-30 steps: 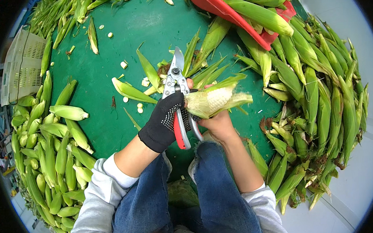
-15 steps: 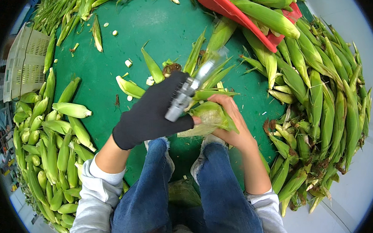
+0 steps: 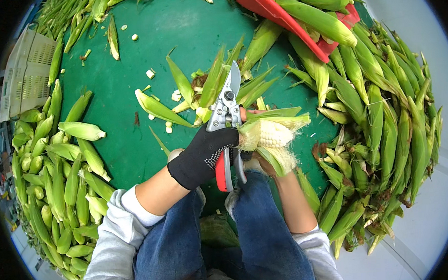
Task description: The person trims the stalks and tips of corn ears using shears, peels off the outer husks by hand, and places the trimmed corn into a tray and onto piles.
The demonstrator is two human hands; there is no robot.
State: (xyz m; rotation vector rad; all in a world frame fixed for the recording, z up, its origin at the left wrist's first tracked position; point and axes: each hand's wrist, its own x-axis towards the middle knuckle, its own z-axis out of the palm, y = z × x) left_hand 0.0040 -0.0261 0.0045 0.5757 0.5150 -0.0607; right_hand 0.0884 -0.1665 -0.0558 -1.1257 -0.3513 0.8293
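Found clamped in the gloved grip of the left hand (image 3: 204, 153): red-handled shears (image 3: 226, 112). Just right of that grip, partly husked, pale kernels bared: ear of corn (image 3: 275, 135). Possible slip of the ear, owing to loose husk and silk over the right hand (image 3: 269, 170). Possible nicked skin or bruised kernels, owing to metal so close by. Possible snag of the blade on loose husks (image 3: 213, 87) beyond the grip. Hidden beneath ear: most of the right hand; cannot tell whether closed or slack. Covered by the left hand: upper handles. Hard to attribute: bare fingertip (image 3: 243, 113) beside the shears. Cut off, far beyond the grip: red container (image 3: 277, 18).
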